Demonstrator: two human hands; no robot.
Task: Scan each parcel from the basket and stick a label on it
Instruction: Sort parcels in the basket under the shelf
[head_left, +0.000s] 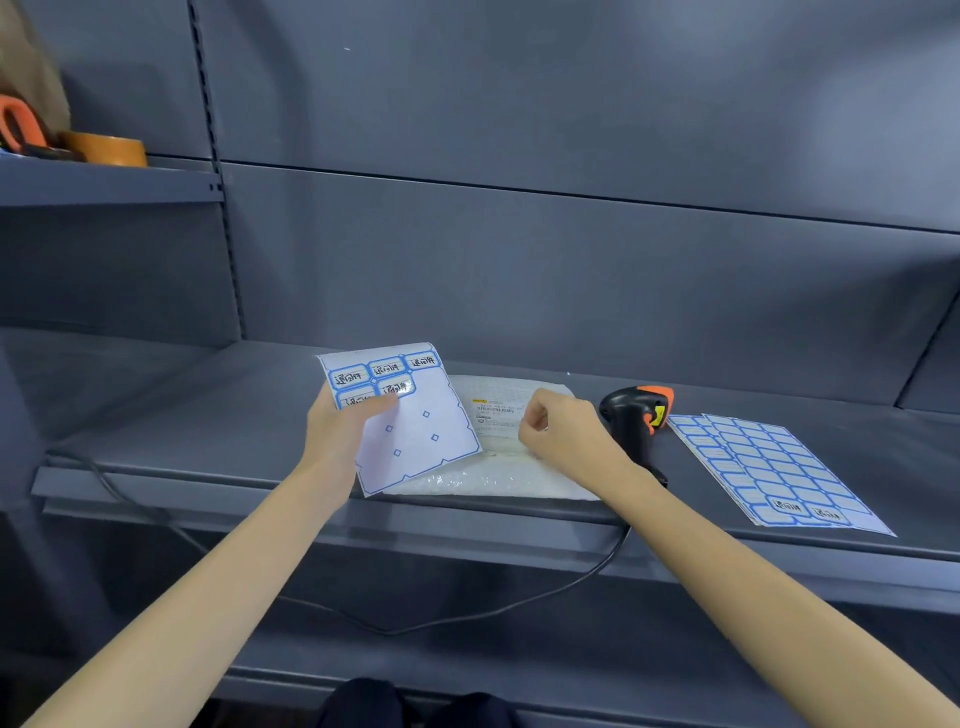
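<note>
At the middle shelf, hands over the parcel:

Left hand (347, 422): raised just above the shelf, thumb on top and fingers beneath, pinching the left edge of a label sheet.

Label sheet (410, 415): held tilted, its lower right corner over the parcel's left part; five blue-bordered labels with handwriting remain along its top, and the rest is bare backing with small blue diamond remnants.

Right hand (558, 427): fingers curled inward, thumb against the forefinger, poised over the printed area of the parcel; whether a peeled label lies between the fingertips cannot be told.

Parcel (498, 467): white bubble-wrap mailer lying flat on the shelf between the two hands, a printed shipping slip with a yellow mark and barcode facing up near its far edge.

Shelf (218, 415): grey metal, its front lip running across the view below the parcel.

Scanner (636, 415): black handheld unit with orange trim, lying just right of the parcel, partly behind the right wrist.

Cable (363, 621): black, hanging in a loop below the shelf's front edge.

Spare label sheets (774, 467): overlapping sheets with blue-bordered cells, flat on the shelf to the right of the scanner; two cells near the front edge bear writing.

Upper shelf (104, 179): at far left, carrying a roll of brown tape (106, 148) and an orange-handled tool (21, 124), partly cut off by the frame.
</note>
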